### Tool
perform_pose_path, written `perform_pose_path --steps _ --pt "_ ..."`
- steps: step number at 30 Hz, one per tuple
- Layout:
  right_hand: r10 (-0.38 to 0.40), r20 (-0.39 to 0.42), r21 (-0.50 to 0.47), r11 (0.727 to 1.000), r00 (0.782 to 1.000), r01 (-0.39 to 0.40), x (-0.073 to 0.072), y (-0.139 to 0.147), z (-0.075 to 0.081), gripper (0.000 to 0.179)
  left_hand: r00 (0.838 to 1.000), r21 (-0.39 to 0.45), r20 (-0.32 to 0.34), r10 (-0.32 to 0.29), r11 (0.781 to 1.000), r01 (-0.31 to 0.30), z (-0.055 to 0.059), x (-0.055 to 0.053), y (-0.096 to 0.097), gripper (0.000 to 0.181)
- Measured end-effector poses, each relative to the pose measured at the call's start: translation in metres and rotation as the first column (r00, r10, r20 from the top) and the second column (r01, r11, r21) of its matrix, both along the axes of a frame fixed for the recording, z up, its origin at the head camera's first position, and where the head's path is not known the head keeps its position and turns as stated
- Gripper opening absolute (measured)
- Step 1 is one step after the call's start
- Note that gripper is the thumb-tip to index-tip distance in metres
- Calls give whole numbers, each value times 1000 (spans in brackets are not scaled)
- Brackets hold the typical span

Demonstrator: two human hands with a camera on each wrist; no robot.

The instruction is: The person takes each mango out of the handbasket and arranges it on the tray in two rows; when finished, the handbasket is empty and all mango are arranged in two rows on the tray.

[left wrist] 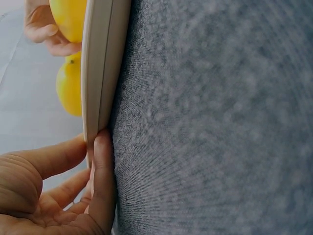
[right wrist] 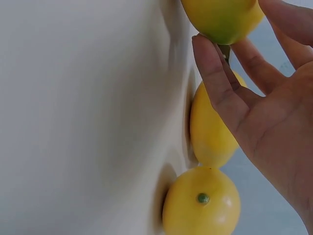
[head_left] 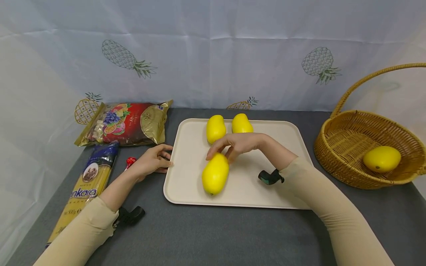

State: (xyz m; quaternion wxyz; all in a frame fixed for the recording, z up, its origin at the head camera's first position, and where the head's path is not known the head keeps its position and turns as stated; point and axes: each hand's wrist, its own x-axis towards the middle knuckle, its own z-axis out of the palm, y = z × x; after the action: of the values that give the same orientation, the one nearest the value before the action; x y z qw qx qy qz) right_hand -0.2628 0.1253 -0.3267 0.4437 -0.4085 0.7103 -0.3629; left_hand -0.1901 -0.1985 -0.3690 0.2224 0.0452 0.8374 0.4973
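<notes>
A beige tray (head_left: 186, 177) lies on the table with three yellow mangoes on it. My right hand (head_left: 243, 145) grips the far end of the front mango (head_left: 214, 177), fingers and thumb on either side of it; its greenish end (right wrist: 225, 22) shows in the right wrist view. Behind that hand are a left mango (head_left: 215, 128) and a right mango (head_left: 242, 123) at the tray's back edge. My left hand (head_left: 151, 162) pinches the tray's left rim, thumb above and a finger beneath, as the left wrist view shows.
On the right stands a wicker basket (head_left: 336, 162) with a tall handle and one mango (head_left: 382, 159) inside. At left lie a red and gold candy bag (head_left: 129, 123), a pasta packet (head_left: 83, 192) and a small red-wrapped candy (head_left: 131, 162). A pineapple-print curtain (head_left: 213, 66) hangs behind.
</notes>
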Motion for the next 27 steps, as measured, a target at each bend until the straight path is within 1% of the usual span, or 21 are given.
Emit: perform_pose_path --steps 4,7,10,16,20,23,27 --pt "-13 -6 -3 1000 1000 13 -1 2 3 60 1000 0 -1 1 1000 -1 0 0 0 60" --pt "-49 -8 7 999 999 49 -1 6 8 58 1000 2 -3 -2 1000 2 0 0 0 60" --pt "-86 -17 13 996 996 86 0 13 17 58 1000 4 -5 -4 1000 4 1 0 1 60" --pt "-134 -89 17 991 987 136 1 34 39 56 1000 7 -5 -6 1000 6 1 -1 1 60" --pt "-168 -145 -20 986 975 167 3 53 54 55 1000 7 -2 -5 1000 5 2 -1 1 60" --pt "-214 -177 -40 977 961 210 6 69 66 54 1000 4 1 -2 1000 2 1 -1 1 60" --pt "-279 -228 -29 960 933 279 12 92 82 53 1000 2 3 -1 1000 1 0 -1 0 60"
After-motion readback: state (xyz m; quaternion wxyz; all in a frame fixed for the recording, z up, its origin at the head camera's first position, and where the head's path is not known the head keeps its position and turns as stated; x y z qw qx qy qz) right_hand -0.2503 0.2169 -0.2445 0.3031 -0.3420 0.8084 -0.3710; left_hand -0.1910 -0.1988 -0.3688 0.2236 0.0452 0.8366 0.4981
